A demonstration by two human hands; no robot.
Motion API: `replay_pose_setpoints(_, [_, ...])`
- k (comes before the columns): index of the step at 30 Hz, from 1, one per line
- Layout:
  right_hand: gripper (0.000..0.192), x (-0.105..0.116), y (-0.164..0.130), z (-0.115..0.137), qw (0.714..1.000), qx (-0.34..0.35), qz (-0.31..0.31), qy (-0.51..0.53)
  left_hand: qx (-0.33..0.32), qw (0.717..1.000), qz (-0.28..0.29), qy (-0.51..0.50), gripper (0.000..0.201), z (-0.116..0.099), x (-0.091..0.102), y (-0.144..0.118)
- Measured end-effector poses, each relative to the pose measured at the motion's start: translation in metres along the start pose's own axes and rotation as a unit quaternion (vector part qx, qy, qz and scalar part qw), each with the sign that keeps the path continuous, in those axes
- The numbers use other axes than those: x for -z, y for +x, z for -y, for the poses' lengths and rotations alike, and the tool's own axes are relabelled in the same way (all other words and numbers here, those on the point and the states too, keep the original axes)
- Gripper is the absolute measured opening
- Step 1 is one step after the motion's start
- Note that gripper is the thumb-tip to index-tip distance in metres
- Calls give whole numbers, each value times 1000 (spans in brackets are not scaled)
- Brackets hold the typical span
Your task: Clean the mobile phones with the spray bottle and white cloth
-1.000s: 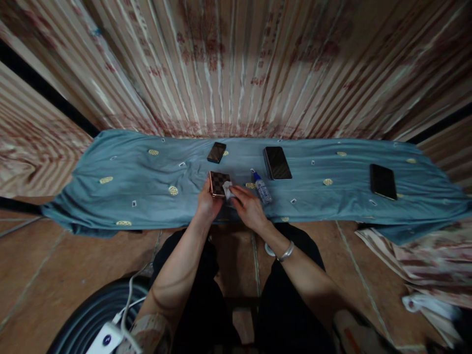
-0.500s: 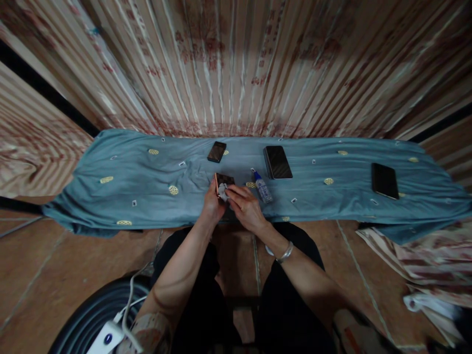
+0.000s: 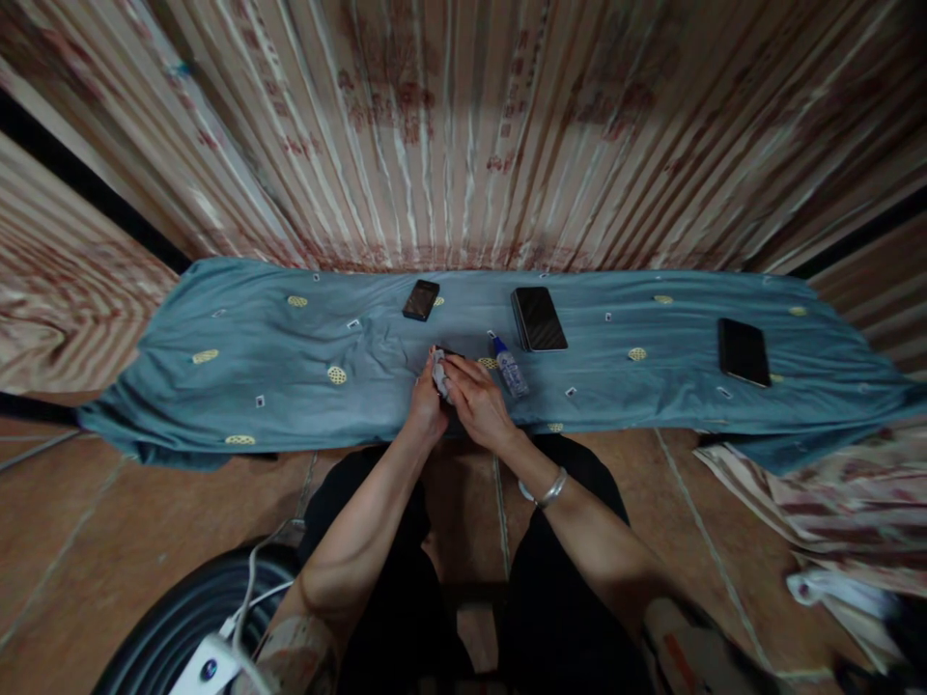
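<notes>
My left hand (image 3: pixel 428 403) is closed around a small, dark, phone-like device, now mostly covered by my fingers and a cloth. Pressed against it is a crumpled pale grey cloth (image 3: pixel 439 375), pinched in the fingers of my right hand (image 3: pixel 479 403). Both hands meet over the front part of the blue-covered table (image 3: pixel 377 386). Just right of my right hand lies a clear spray bottle (image 3: pixel 511 370) with a blue top and a printed label. A small black rectangular device (image 3: pixel 421 299) lies beyond my hands.
A dark tablet-like stack (image 3: pixel 540 319) lies right of centre at the back. Another black flat device (image 3: pixel 744 352) is at the far right. Pleated curtains (image 3: pixel 463 145) hang behind the table. A white power strip (image 3: pixel 207 666) and a black ribbed round object (image 3: pixel 166 618) are at lower left.
The device in my left hand has turned, so its dark face, visible before, is now mostly hidden. The cloth in my right hand has shifted along with it. The view has moved slightly.
</notes>
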State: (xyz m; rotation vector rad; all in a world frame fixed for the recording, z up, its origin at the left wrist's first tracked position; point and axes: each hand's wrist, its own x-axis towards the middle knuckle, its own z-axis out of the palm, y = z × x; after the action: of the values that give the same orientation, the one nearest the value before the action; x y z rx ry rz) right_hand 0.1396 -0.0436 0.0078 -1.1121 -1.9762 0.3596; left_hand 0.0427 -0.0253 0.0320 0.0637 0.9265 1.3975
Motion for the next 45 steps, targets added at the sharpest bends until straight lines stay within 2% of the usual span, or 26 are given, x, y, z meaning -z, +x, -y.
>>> replay_pose_setpoints(9, [47,5,8,-16,999,-31,-31,-8,26,999,33,12,22,10,-4,-10])
replay_pose_setpoints(19, [45,7,4,0,1000,-6,-12,18,-4,999,28,26,16,5,0,-3])
replay_pose_setpoints(26, [46,14,8,-10,999,-23,-36,17,-35,991,112,66,15,12,3,-11])
replay_pose_setpoints(29, [44,18,10,-17,998,-39,-40,31,-38,987,129,90,13,11,3,-14])
replay_pose_setpoints(45, [39,13,9,-31,994,-79,-66,35,-45,990,111,76,16,-7,-4,-24])
